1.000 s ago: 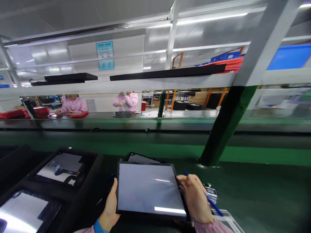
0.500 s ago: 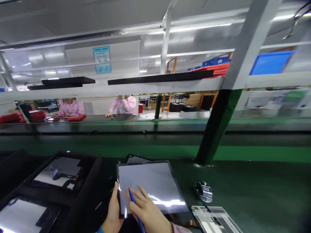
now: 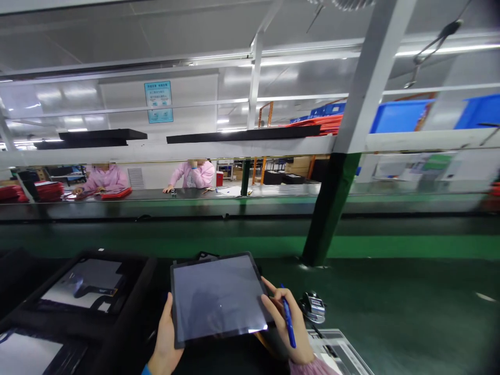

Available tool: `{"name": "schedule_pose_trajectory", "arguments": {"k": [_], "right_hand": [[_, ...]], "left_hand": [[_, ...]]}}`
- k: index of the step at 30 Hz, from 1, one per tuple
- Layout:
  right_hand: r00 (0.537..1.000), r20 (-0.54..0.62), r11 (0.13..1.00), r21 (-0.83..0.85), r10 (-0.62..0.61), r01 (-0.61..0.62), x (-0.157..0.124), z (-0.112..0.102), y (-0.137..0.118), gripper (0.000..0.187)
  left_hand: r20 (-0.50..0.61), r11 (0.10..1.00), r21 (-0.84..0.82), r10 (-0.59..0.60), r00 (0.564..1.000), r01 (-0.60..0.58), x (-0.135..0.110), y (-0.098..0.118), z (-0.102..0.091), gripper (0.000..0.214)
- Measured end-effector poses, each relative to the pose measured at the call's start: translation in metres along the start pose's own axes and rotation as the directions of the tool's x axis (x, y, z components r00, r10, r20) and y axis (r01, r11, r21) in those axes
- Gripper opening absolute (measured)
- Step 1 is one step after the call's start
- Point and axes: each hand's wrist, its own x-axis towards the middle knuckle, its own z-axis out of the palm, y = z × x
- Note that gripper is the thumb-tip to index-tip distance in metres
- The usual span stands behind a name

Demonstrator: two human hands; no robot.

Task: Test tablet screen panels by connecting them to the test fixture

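A flat display panel (image 3: 219, 297) with a dark border and a grey glossy face tilts up in front of me, between both hands. My left hand (image 3: 166, 336) grips its left edge, thumb along the border. At the right edge, my right hand (image 3: 287, 317) holds the panel with its fingertips. A blue pen (image 3: 288, 317) is tucked in that same hand, pointing down across the fingers. Just right of it, a chrome tally counter (image 3: 313, 307) rests on the green bench. Below the counter lies another flat panel (image 3: 344, 351), partly hidden by my right hand and sleeve.
On the left stand black foam trays (image 3: 135, 294) with panels (image 3: 84, 284) in them. A green and white post (image 3: 328, 208) rises from the bench. Beyond it runs a long belt (image 3: 187, 208), with two people in pink across it and red sheets (image 3: 117, 193) on the far bench.
My right hand has moved off the panel's face to its right edge, keeping the pen. The panel has shifted slightly left in view. My head view has turned right.
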Motion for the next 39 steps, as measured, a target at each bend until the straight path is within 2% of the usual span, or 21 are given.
{"name": "schedule_pose_trajectory", "arguments": {"k": [2,6,11,14,21,25,31,34,36,39], "right_hand": [[0.997,0.060,0.993,0.106,0.053,-0.060,-0.001,0.003,-0.003,0.041],[0.992,0.099,0.975,0.198,0.077,-0.095,-0.001,0.003,-0.004,0.039],[0.984,0.143,0.928,0.339,0.110,-0.153,-0.002,0.001,-0.002,0.033],[0.977,0.153,0.888,0.414,0.147,-0.198,-0.002,0.002,-0.006,0.030],[0.964,0.205,0.819,0.513,0.172,-0.256,-0.004,0.002,-0.010,0.027],[0.961,0.225,0.807,0.529,0.163,-0.261,-0.005,0.002,-0.011,0.028],[0.969,0.197,0.848,0.478,0.148,-0.227,-0.004,0.006,-0.013,0.031],[0.971,0.186,0.874,0.432,0.153,-0.221,-0.008,0.000,-0.018,0.029],[0.972,0.173,0.928,0.308,0.161,-0.208,-0.011,-0.014,-0.022,0.029],[0.980,0.141,0.990,0.017,0.139,-0.143,-0.012,-0.053,-0.018,0.034]], "left_hand": [[0.031,1.000,-0.005,0.017,0.999,-0.017,0.004,-0.003,-0.006,0.041],[0.039,1.000,-0.017,0.025,0.999,-0.024,0.009,-0.005,-0.011,0.042],[-0.063,0.999,-0.006,0.032,0.997,-0.032,0.004,-0.001,-0.001,0.040],[-0.085,1.000,-0.001,0.016,0.996,-0.016,0.000,0.002,0.005,0.044],[-0.113,1.000,0.020,0.026,0.993,-0.024,-0.002,0.007,0.008,0.041],[-0.069,0.999,-0.001,-0.036,0.997,0.036,-0.003,0.010,0.006,0.043],[-0.063,0.999,0.043,-0.005,0.998,0.008,0.004,0.004,-0.003,0.050],[-0.043,1.000,0.025,0.004,0.999,-0.003,0.006,-0.001,-0.008,0.056],[-0.017,1.000,0.002,0.001,1.000,-0.001,0.004,-0.002,-0.010,0.060],[-0.037,1.000,-0.010,-0.004,0.999,0.004,-0.001,0.000,-0.011,0.069]]}}
